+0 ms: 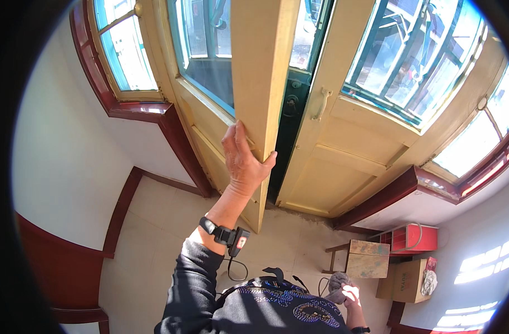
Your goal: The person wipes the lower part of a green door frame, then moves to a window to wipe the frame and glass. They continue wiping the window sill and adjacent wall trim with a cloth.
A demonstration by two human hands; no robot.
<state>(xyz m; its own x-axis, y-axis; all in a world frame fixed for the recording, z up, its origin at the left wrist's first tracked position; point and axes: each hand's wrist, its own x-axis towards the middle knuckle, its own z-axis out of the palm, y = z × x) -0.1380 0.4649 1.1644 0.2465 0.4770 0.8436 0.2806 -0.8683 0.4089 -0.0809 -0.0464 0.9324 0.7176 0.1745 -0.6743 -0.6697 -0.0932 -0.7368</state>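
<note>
My left hand [246, 165] grips the edge of a yellow wooden door leaf [254, 83]. Its thumb is on the narrow edge and the fingers lie along the glazed side. This leaf stands swung inward, with a dark gap between it and the other yellow door leaf [333, 167], which carries a pale pull handle [322, 104]. Low at the right, beside my body, my right hand [351, 294] holds a bunched grey cloth [338, 284]. Through the gap a dark green outer door [294, 100] shows, with a round lock fitting on it.
A small wooden stool [368, 259] stands on the tiled floor [308, 246] at the right. Near the wall are a red rack [421, 239] and a cardboard box [409, 282] with a crumpled white item on it. Dark red window ledges [141, 109] jut out on both sides.
</note>
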